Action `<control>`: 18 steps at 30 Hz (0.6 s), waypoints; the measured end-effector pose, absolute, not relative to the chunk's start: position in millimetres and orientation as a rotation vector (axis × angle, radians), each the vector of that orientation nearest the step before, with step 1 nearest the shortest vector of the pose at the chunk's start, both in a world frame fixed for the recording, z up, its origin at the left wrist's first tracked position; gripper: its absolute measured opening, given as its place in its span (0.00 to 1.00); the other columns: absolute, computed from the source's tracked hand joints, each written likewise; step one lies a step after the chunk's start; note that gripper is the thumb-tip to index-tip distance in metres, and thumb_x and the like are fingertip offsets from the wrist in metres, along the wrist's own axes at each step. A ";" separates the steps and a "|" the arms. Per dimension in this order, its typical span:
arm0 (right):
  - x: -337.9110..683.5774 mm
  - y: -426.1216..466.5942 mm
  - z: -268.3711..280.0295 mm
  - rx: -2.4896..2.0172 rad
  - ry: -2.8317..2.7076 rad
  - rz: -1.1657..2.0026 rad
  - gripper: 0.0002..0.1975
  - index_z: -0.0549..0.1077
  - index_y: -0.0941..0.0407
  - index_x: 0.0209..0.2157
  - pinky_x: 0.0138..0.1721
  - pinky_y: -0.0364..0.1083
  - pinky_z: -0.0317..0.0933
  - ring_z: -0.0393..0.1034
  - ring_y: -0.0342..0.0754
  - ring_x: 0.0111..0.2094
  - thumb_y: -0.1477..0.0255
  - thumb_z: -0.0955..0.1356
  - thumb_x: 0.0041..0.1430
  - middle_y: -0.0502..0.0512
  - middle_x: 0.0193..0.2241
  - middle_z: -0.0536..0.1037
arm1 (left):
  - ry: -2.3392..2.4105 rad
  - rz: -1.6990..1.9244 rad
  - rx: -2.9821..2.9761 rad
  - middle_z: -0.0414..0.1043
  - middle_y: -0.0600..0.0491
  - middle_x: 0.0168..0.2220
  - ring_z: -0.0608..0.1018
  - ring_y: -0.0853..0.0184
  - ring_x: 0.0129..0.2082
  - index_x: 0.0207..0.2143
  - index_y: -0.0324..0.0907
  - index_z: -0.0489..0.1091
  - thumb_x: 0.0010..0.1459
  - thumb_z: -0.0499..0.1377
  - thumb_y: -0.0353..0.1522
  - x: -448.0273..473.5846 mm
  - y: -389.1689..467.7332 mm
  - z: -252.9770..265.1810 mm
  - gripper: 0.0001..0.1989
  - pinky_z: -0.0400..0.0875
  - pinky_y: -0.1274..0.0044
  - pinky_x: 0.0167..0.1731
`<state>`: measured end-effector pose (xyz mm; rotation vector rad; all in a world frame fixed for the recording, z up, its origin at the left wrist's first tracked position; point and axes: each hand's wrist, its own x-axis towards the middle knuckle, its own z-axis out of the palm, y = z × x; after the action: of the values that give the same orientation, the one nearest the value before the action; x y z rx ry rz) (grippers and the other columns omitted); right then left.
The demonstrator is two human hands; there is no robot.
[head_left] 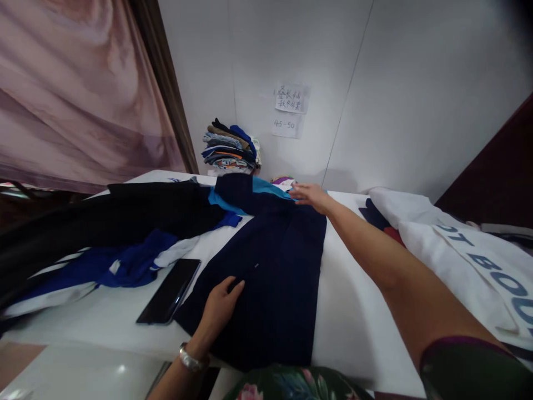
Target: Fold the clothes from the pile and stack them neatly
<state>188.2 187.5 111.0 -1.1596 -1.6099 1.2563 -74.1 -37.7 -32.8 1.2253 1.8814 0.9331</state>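
A dark navy garment [275, 278] with light-blue fabric at its far end lies spread on the white table in front of me. My left hand [220, 303], a silver bracelet at its wrist, rests on the garment's left part, thumb apart from the fingers. At the far right end, by the light-blue edge, my right hand [310, 197] reaches out with fingers stretched, holding nothing visible. Whether it touches the cloth is hard to tell. Left of the garment lies a black phone or tablet [169, 291].
Black clothing [158, 208] and blue-and-white clothing [137, 255] lie loosely on the left. White lettered fabric [458, 266] is piled on the right. A stack of folded clothes [230, 145] stands by the wall, left of paper signs [291, 99]. A pink curtain [83, 83] hangs at left.
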 end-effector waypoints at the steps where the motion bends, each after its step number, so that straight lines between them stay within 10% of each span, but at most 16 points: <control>1: 194.0 176.1 92.8 -1.257 -1.668 1.189 0.16 0.71 0.57 0.50 0.53 0.55 0.64 0.71 0.51 0.50 0.68 0.65 0.61 0.62 0.50 0.75 | 1.821 0.985 1.170 0.78 0.47 0.41 0.78 0.56 0.42 0.42 0.37 0.74 0.50 0.60 0.44 -75.3 -38.2 -31.3 0.23 0.71 0.72 0.41; 7: 223.9 72.2 -23.7 -1.487 -1.906 0.781 0.22 0.74 0.57 0.50 0.63 0.59 0.48 0.58 0.57 0.61 0.65 0.68 0.55 0.63 0.58 0.67 | 1.727 0.765 1.485 0.76 0.51 0.29 0.78 0.60 0.31 0.31 0.41 0.74 0.53 0.57 0.45 -87.6 -28.4 -16.7 0.16 0.68 0.74 0.31; 11: 237.0 15.4 -66.6 -1.506 -1.975 0.536 0.28 0.68 0.57 0.56 0.64 0.61 0.46 0.50 0.57 0.65 0.58 0.65 0.58 0.62 0.63 0.58 | 1.914 0.539 1.814 0.76 0.49 0.36 0.77 0.59 0.36 0.41 0.42 0.73 0.57 0.54 0.43 -88.0 -4.8 -2.6 0.17 0.65 0.75 0.33; 18: 234.0 -32.2 -70.4 -1.532 -1.866 0.407 0.23 0.70 0.55 0.53 0.58 0.58 0.57 0.62 0.56 0.57 0.59 0.63 0.60 0.63 0.55 0.67 | 1.775 0.416 2.165 0.73 0.48 0.43 0.75 0.62 0.42 0.41 0.43 0.74 0.59 0.55 0.37 -37.6 44.8 5.3 0.12 0.65 0.76 0.38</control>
<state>234.0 -32.2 -70.4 -1.5322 -1.8662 0.4075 -37.6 44.8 5.3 2.1648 1.7749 0.4157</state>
